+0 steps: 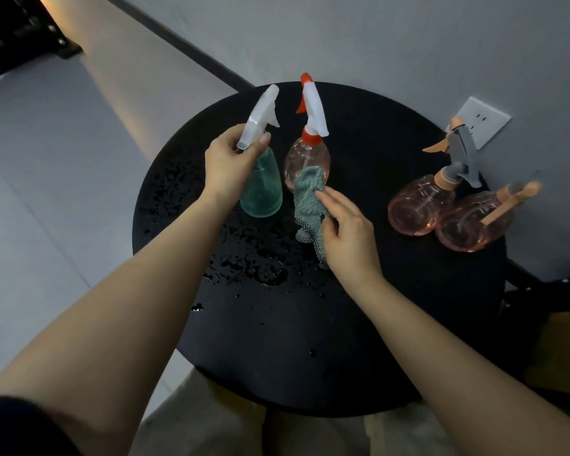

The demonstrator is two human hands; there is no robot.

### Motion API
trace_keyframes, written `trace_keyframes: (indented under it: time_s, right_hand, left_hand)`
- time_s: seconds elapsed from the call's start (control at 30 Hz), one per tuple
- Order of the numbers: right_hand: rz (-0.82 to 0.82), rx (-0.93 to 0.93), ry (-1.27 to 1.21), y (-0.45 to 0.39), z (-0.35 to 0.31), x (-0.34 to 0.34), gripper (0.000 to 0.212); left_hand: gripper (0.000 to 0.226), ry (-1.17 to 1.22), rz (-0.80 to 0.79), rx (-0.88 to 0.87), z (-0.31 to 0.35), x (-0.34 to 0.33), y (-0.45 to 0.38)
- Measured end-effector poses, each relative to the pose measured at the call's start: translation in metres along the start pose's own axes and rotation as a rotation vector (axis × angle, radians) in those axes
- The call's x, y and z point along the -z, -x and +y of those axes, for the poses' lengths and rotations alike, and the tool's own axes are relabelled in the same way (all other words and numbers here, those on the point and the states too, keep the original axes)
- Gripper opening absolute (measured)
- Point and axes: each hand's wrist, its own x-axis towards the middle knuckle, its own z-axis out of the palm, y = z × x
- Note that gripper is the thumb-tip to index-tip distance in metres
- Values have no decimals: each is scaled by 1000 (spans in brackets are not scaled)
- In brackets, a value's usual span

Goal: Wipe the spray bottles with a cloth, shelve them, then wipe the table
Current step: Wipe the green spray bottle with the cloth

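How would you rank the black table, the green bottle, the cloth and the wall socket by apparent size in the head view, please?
1. Black table
2. Green bottle
3. Cloth, partly hidden by the right hand
4. Wall socket, though it sits farther away

The middle two look close.

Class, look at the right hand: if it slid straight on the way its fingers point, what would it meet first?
The right hand, holding the teal fleecy cloth, would probably meet the green translucent spray bottle first, though depth is unclear.
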Motion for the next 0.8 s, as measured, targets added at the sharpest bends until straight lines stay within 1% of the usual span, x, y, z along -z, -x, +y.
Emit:
trace_keyframes:
  time_s: [0.17, 0.33, 0.4, 0.53, 0.6, 0.67, 0.73, 0.8]
  right_hand:
    - [52, -5, -27, 7, 1, 23, 42]
    - [77, 26, -59, 22, -6, 60, 40]
    - [70, 28, -124, 33, -12, 75, 42]
    - [36, 12, -345, 55, -27, 95, 48]
    - [3, 65, -433, 63, -34, 100, 50]
    - [-37, 142, -462, 70, -40, 103, 53]
    - [-96, 225, -446, 75, -43, 102, 53]
    - [-161, 281, -377, 79, -40, 98, 49]
  left_hand:
    - [12, 27, 1, 67, 15, 9, 18]
    - [15, 71, -77, 227, 43, 13, 53]
    - [17, 102, -121, 283, 58, 14, 71]
    - [32, 155, -158, 347, 77, 19, 105]
    - [28, 175, -162, 389, 80, 21, 116]
    - [21, 192, -165, 441, 80, 19, 123]
    - [17, 205, -171, 485, 79, 13, 125]
    - [17, 191, -186, 514, 77, 6, 125]
